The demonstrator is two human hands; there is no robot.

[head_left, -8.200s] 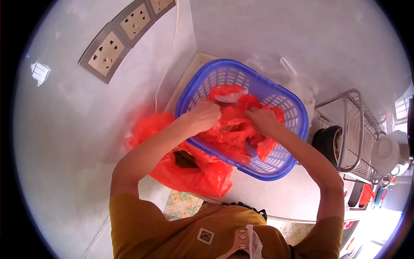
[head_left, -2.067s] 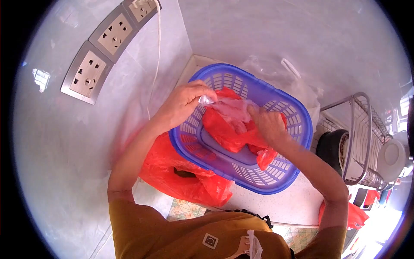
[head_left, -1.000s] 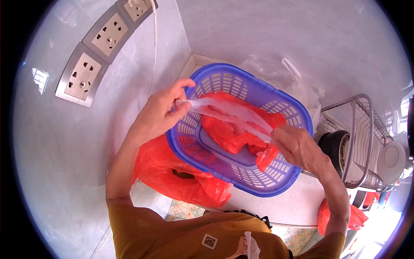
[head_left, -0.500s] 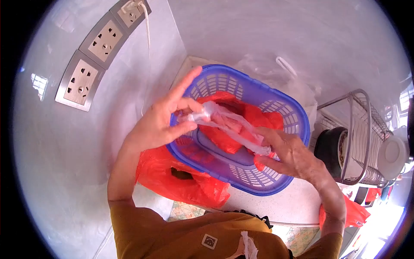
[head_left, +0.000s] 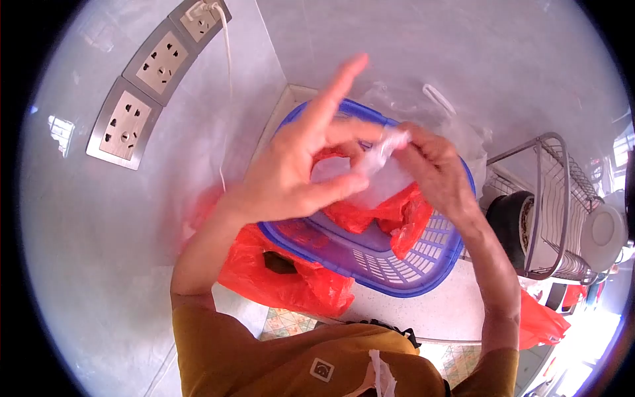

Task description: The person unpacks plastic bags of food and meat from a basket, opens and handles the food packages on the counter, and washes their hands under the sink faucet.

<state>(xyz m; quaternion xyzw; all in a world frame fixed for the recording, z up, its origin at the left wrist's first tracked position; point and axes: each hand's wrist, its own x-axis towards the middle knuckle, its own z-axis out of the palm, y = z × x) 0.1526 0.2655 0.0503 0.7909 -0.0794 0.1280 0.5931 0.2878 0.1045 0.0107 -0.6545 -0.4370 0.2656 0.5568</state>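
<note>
Over a blue plastic basket, both hands are at a thin clear plastic bag. My left hand has its index finger stretched up, while its thumb and other fingers close about the bag's gathered neck. My right hand pinches the bag's twisted top, close to the left fingertips. What lies inside the clear bag is hard to make out. Beneath it in the basket is a crumpled red plastic bag, partly covered by the hands.
Another red bag, with something dark in its opening, lies by the basket's near left side. A wire dish rack, a dark pot and a white plate stand at right. Wall sockets are at left.
My left hand has moved right and up, my right hand up, and they have come together. The bag's mouth, stretched between them before, is now gathered and twisted.
</note>
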